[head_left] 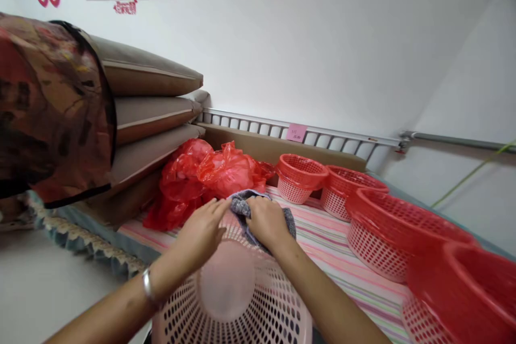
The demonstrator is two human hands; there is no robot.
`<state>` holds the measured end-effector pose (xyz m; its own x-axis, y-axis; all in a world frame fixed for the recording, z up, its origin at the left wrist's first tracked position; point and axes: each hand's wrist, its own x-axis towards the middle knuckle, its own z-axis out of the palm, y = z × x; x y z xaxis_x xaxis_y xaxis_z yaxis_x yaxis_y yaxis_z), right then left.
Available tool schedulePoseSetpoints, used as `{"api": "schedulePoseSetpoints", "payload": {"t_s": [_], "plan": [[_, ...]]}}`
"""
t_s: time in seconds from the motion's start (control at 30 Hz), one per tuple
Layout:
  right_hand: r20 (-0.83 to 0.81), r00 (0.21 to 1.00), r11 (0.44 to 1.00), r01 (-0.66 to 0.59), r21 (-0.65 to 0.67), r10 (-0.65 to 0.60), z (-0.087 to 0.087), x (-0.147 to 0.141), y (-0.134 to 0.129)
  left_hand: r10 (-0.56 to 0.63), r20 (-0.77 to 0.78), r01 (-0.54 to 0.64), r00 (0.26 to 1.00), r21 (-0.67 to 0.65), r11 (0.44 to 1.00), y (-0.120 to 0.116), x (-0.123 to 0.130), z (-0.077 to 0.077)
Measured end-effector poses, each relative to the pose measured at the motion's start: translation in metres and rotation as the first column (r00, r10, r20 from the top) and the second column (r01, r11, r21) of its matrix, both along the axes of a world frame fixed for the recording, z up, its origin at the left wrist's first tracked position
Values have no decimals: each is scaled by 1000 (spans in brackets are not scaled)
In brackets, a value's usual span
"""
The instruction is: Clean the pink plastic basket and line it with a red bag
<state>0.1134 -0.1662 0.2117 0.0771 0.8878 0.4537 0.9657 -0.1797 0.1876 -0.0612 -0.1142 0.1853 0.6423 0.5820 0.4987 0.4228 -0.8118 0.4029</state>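
A pale pink perforated plastic basket (pixel 278 298) is close in front of me, its round solid bottom showing in the middle. My left hand (pixel 205 228), with a silver bangle at the wrist, lies on the basket's far left side, fingers stretched out and thumb apart. Bunched under my right hand (pixel 268 221) is a grey cloth (pixel 289 221), gripped in closed fingers against the far side of the basket. Part of the cloth hangs out to the right of that hand. The fingertips of both hands are close together.
Several pink baskets lined with red plastic bags (pixel 300 172) stand in a row on the striped sheet (pixel 322 252). Crumpled red plastic bags (pixel 226 169) lie beyond my hands. Stacked cushions (pixel 157 110) and a patterned cloth (pixel 52 102) are at left; a radiator (pixel 252 126) lines the wall.
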Motion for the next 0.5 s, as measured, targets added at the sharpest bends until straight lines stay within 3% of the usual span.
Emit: {"api": "schedulePoseSetpoints", "payload": {"t_s": [0.03,0.17,0.27,0.5], "plan": [[1,1000,1000,-23,3,23,-1,-6,-1,35,-45,-37,998,-49,998,16,2,6],[-19,1000,1000,-20,-15,20,-3,-25,-5,-154,-145,117,977,-234,965,54,12,7],[-53,997,999,47,-20,-48,-3,-24,-11,-198,-112,162,974,-271,949,60,9,1],[-169,950,964,255,-71,-264,-20,2,-52,-74,-7,66,997,-398,915,53,-26,-25]]}}
